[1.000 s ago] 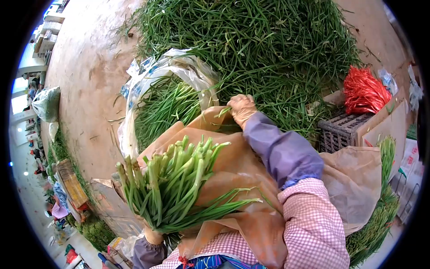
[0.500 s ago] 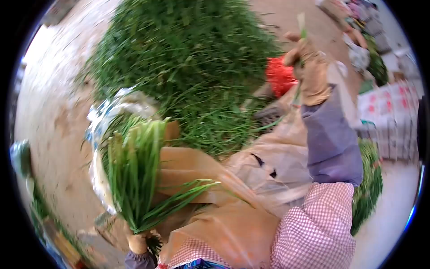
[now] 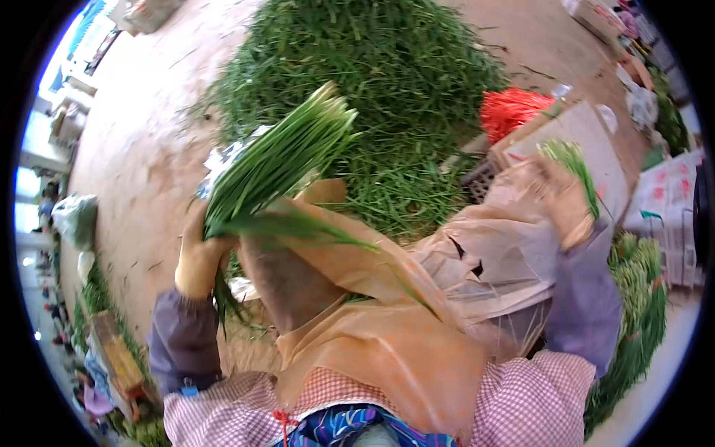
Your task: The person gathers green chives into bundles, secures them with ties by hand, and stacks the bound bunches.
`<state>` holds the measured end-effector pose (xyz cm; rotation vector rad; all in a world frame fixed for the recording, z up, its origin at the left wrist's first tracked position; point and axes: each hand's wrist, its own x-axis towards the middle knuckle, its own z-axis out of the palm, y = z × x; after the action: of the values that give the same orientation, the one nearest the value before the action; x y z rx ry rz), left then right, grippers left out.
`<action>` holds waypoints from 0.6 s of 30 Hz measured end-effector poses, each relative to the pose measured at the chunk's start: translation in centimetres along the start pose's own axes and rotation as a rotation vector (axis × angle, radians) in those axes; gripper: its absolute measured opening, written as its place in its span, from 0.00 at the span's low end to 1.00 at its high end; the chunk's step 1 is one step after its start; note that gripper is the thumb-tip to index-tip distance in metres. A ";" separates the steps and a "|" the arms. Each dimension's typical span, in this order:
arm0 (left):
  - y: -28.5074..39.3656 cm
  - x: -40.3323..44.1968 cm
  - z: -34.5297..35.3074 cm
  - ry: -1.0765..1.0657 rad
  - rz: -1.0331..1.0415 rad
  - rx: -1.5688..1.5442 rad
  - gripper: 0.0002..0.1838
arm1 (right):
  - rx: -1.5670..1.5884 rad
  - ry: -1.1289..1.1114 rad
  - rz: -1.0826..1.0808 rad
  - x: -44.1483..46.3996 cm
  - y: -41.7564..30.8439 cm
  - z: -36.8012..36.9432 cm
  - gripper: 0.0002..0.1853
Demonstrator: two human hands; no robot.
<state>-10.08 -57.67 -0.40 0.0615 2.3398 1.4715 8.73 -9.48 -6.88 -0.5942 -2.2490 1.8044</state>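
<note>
My left hand [image 3: 199, 257] is closed around the lower, leafy part of a thick bundle of chives [image 3: 287, 153]. Their pale cut ends point up and away, while a few loose leaves trail right across the apron. At the right knee, my right hand [image 3: 562, 197] is smeared by motion. Beside it a smaller bunch of chives [image 3: 572, 158] shows, with pale ends up; whether the fingers grip it I cannot tell. A tan plastic apron [image 3: 387, 372] covers my lap and legs.
A large heap of loose chives [image 3: 357, 67] lies on the floor ahead. Red ties [image 3: 514, 112] sit by a cardboard box [image 3: 588, 141] at the right. More chives [image 3: 637, 320] are stacked beside my right arm. A bagged bundle [image 3: 74, 220] stands at the left.
My left hand has lifted the bundle up and to the right, now tilted. My right hand has moved down and right from its raised position. The view has shifted.
</note>
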 end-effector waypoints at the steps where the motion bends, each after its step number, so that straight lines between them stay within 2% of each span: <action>1: 1.5 0.7 0.2 -0.008 0.042 -0.009 0.32 | -0.402 -0.294 -0.107 -1.3 -2.9 4.0 0.23; 2: 2.7 1.2 0.4 -0.027 0.094 -0.021 0.32 | -0.263 -0.561 0.019 -1.9 -5.2 8.2 0.21; 4: 5.3 1.2 0.7 -0.044 0.166 -0.002 0.33 | 0.072 -0.950 0.006 -3.0 -3.0 16.0 0.24; 5: 6.1 1.1 0.7 -0.061 0.201 0.004 0.33 | 0.139 -0.987 -0.241 -3.3 -1.2 19.6 0.23; 7: 5.0 0.9 0.8 0.045 0.353 0.043 0.34 | 0.436 -0.966 0.490 -3.0 -2.7 24.2 0.22; 8: 4.1 0.6 0.7 0.102 0.422 0.062 0.35 | 0.760 -0.979 0.484 -1.9 -0.8 26.0 0.23; 10: 3.3 -2.0 1.4 0.223 0.698 0.454 0.37 | 1.415 -0.962 0.465 0.8 4.1 29.7 0.24; 13: -2.4 -6.0 1.1 0.118 0.713 0.699 0.42 | 1.493 -0.917 0.353 1.7 3.8 30.6 0.26; 16: -9.8 -10.8 1.9 -0.028 0.543 1.005 0.46 | 1.581 -0.863 0.296 1.1 3.7 31.9 0.28; 18: -12.1 -13.8 2.9 -0.150 0.369 0.992 0.49 | 1.626 -0.692 0.461 0.2 3.7 32.6 0.34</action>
<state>5.64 -63.80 -8.15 0.8508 2.7651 0.2586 -3.61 -37.71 -18.20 -0.0772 -0.0849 3.4371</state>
